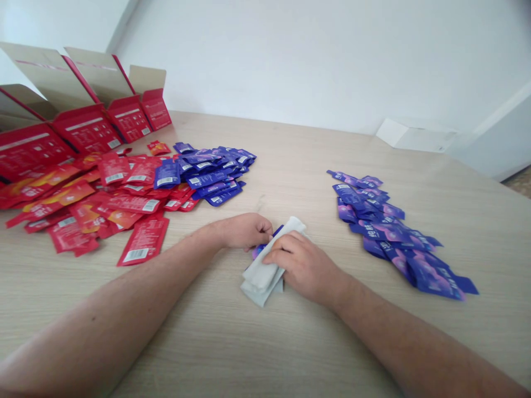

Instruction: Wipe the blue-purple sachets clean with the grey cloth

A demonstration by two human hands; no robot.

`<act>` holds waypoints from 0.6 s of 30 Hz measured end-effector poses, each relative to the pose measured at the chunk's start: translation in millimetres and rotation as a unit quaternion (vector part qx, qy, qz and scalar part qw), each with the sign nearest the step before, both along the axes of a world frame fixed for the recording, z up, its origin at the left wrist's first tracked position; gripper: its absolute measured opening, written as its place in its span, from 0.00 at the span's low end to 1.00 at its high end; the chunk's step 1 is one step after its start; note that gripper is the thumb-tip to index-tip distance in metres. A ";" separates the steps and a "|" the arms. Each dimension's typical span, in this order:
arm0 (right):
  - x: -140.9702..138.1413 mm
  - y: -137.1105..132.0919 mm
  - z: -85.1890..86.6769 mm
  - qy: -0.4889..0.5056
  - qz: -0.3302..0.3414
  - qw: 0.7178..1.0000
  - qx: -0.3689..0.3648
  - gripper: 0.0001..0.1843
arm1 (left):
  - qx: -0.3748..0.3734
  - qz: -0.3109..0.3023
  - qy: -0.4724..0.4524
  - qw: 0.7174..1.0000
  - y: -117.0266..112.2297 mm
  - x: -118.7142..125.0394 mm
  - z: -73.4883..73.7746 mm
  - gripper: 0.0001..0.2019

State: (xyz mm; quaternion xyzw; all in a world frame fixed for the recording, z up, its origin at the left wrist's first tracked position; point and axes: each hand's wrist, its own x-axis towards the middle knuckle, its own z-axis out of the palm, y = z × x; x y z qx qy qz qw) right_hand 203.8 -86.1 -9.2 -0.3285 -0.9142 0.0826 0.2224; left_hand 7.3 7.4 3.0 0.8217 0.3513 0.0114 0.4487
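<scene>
My left hand (244, 230) is curled shut at the middle of the table, its fingertips against a purple sachet (262, 248) that mostly hides under both hands. My right hand (305, 264) lies on a folded white cloth (262, 272), fingers pressed down on it and touching the same purple sachet. The cloth runs diagonally under the right hand toward the far side.
A pile of red sachets (83, 204) and blue sachets (207, 171) lies at the left. A row of purple sachets (394, 232) stretches along the right. Several open red boxes (87, 127) stand at the far left. A white box (409, 135) sits by the wall.
</scene>
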 end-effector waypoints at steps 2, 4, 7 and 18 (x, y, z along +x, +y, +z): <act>2.4 1.9 0.2 0.013 -0.040 0.999 -0.003 0.19 | -0.006 0.001 0.001 1.000 -0.3 -0.1 0.4 0.08; 2.4 1.7 0.2 0.015 -0.054 0.998 -0.002 0.20 | -0.010 0.001 0.001 1.000 -0.6 0.0 1.3 0.08; -1.3 -1.6 -0.3 -0.003 -0.010 1.000 0.000 0.16 | -0.011 -0.002 -0.001 1.000 -0.1 0.2 2.0 0.08; -0.8 -1.2 -1.3 -0.005 -0.008 1.000 -0.001 0.17 | -0.008 0.000 0.000 1.000 0.3 0.5 1.0 0.08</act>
